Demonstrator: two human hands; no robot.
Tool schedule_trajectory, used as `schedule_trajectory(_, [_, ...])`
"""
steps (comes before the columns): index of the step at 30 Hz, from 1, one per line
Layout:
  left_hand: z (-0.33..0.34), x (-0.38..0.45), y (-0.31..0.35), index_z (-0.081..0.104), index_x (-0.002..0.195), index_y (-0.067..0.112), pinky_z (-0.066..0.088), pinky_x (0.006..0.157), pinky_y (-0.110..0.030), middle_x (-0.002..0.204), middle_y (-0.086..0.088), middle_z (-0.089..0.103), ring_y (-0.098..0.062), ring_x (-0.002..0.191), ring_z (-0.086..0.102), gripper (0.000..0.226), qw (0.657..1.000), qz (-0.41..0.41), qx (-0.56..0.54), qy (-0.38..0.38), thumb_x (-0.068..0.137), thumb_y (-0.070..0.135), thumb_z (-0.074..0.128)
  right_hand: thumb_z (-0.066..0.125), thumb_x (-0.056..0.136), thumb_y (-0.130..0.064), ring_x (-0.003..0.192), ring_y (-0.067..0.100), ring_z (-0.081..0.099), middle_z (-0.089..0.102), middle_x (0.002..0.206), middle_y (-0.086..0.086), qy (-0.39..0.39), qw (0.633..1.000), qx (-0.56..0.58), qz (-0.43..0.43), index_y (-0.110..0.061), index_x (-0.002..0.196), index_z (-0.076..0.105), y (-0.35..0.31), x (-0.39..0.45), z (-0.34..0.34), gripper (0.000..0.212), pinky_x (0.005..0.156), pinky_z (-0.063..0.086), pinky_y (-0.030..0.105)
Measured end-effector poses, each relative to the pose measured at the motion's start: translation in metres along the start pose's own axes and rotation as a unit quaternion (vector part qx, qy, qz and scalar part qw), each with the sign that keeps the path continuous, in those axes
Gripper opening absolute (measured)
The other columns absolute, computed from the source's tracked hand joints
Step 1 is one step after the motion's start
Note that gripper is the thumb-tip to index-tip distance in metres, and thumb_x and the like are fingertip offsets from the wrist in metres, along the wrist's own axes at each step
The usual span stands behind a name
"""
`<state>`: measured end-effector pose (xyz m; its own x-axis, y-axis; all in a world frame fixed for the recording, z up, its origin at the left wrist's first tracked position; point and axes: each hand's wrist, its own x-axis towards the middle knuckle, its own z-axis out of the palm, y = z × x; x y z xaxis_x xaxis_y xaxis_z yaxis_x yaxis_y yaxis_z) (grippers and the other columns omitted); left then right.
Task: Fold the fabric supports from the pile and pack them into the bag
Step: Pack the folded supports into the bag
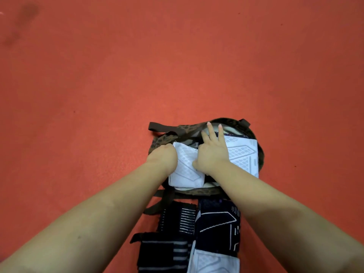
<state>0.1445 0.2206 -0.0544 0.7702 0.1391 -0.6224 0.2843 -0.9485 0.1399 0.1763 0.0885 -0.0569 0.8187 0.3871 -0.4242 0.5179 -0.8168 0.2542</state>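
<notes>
Two white folded supports sat at the mouth of the leopard-print bag point(261, 154) on the red floor point(98, 85), and both of your hands were on them. Going left to right: your left hand point(162, 156) was pushed down at the left edge of the nearer white support point(186, 164), its fingers out of sight beneath the wrist, so you could not tell from this view whether they pinched the cloth or only pressed it. Your right hand point(211, 152) lay on top between the two pieces, fingers straight and spread toward the bag's far rim, pressing flat, not gripping. The second white support point(243, 154) lay just beside it to the right, reaching over the bag's right rim.

You were at the packing step, by my reading: the folding of these two looked done, and they were being tucked down. The next move would call for a firm, even push so the folds stayed closed and the right-hand piece cleared the rim, then a reach back to the pile point(197, 233) near your body.

Counted: one bag, with brown straps point(157, 128) trailing left; two white supports at the bag; in the pile, at least two dark supports and one white one, though overlaps hid the exact number.
</notes>
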Motion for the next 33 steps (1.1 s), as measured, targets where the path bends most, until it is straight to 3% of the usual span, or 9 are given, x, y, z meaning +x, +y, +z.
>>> schedule_trajectory(5, [0.011, -0.018, -0.006, 0.040, 0.128, 0.006, 0.037, 0.072, -0.032, 0.125, -0.010, 0.050, -0.027, 0.110, 0.053, 0.036, 0.977, 0.071, 0.168, 0.111, 0.092, 0.004, 0.040, 0.053, 0.086, -0.023, 0.141, 0.037, 0.017, 0.037, 0.143, 0.019, 0.070, 0.997, -0.002, 0.021, -0.013, 0.102, 0.063, -0.010, 0.006, 0.010, 0.021, 0.113, -0.009, 0.055])
schedule_trajectory(9, [0.015, -0.015, -0.018, 0.028, 0.140, 0.010, 0.030, 0.094, -0.035, 0.139, -0.013, 0.033, -0.029, 0.123, 0.035, 0.045, 0.919, 0.217, 0.305, 0.125, 0.097, 0.019, 0.036, 0.080, 0.048, -0.015, 0.096, 0.036, 0.058, 0.063, 0.097, 0.016, 0.191, 0.980, 0.051, 0.020, -0.009, 0.096, 0.069, -0.019, 0.000, 0.022, 0.050, 0.103, 0.027, 0.051])
schedule_trajectory(12, [0.012, -0.005, -0.017, -0.003, 0.151, 0.009, 0.009, 0.116, -0.036, 0.159, -0.012, -0.005, -0.028, 0.146, 0.003, 0.068, 0.912, 0.214, 0.349, 0.034, 0.101, 0.039, 0.031, 0.084, 0.052, -0.031, 0.086, 0.029, 0.057, 0.062, 0.083, 0.008, 0.167, 0.986, 0.012, -0.026, -0.013, 0.094, 0.068, -0.023, -0.011, 0.023, 0.049, 0.096, 0.030, 0.043])
schedule_trajectory(16, [0.018, 0.005, -0.011, -0.015, 0.148, 0.007, -0.005, 0.118, -0.035, 0.157, -0.009, -0.020, -0.023, 0.146, -0.013, 0.080, 0.915, 0.159, 0.364, -0.065, 0.099, 0.051, 0.030, 0.046, 0.094, -0.042, 0.137, 0.034, 0.025, 0.037, 0.145, 0.014, 0.003, 0.994, -0.089, -0.058, -0.010, 0.147, 0.025, -0.018, -0.012, 0.021, 0.065, 0.115, -0.002, 0.050])
schedule_trajectory(19, [0.025, 0.015, -0.010, -0.017, 0.148, 0.008, -0.004, 0.118, -0.035, 0.156, -0.008, -0.022, -0.022, 0.146, -0.013, 0.082, 0.920, 0.136, 0.359, -0.080, 0.098, 0.052, 0.032, 0.037, 0.097, -0.037, 0.145, 0.035, 0.001, 0.011, 0.157, 0.016, -0.052, 0.986, -0.141, -0.071, -0.014, 0.152, 0.005, -0.021, -0.001, 0.023, 0.067, 0.110, -0.017, 0.055])
schedule_trajectory(24, [0.029, 0.017, -0.005, -0.014, 0.149, 0.008, -0.002, 0.118, -0.035, 0.157, -0.009, -0.019, -0.023, 0.147, -0.009, 0.080, 0.932, 0.133, 0.333, -0.060, 0.099, 0.048, 0.034, 0.041, 0.096, -0.036, 0.145, 0.037, -0.004, 0.016, 0.156, 0.019, -0.075, 0.981, -0.166, -0.069, -0.012, 0.151, 0.006, -0.030, 0.002, 0.017, 0.069, 0.107, -0.020, 0.057])
schedule_trajectory(27, [0.025, 0.001, -0.006, 0.002, 0.150, 0.005, 0.001, 0.118, -0.035, 0.159, -0.013, 0.001, -0.027, 0.147, 0.004, 0.066, 0.932, 0.184, 0.312, -0.009, 0.101, 0.033, 0.035, 0.048, 0.093, -0.029, 0.145, 0.035, 0.008, 0.031, 0.150, 0.016, -0.001, 0.997, -0.040, -0.065, -0.012, 0.145, 0.030, -0.028, -0.015, 0.009, 0.057, 0.112, -0.014, 0.053])
schedule_trajectory(30, [0.033, -0.021, -0.008, 0.060, 0.116, 0.006, 0.040, 0.095, -0.031, 0.114, -0.010, 0.062, -0.025, 0.105, 0.059, 0.035, 0.924, 0.288, 0.217, 0.127, 0.085, 0.022, 0.063, 0.066, 0.075, -0.015, 0.100, 0.027, 0.058, 0.065, 0.090, 0.002, 0.240, 0.958, 0.145, -0.056, -0.014, 0.094, 0.066, -0.023, -0.052, 0.018, 0.019, 0.112, 0.017, 0.042])
schedule_trajectory(33, [0.051, -0.045, -0.004, 0.062, 0.059, 0.020, 0.040, 0.051, -0.023, 0.054, 0.005, 0.054, -0.017, 0.050, 0.054, 0.011, 0.901, 0.366, 0.146, 0.184, 0.063, 0.026, 0.070, 0.054, 0.073, -0.013, 0.072, 0.022, 0.058, 0.062, 0.071, -0.004, 0.322, 0.910, 0.261, -0.036, -0.016, 0.076, 0.067, -0.021, -0.095, 0.046, 0.013, 0.089, 0.034, 0.033])
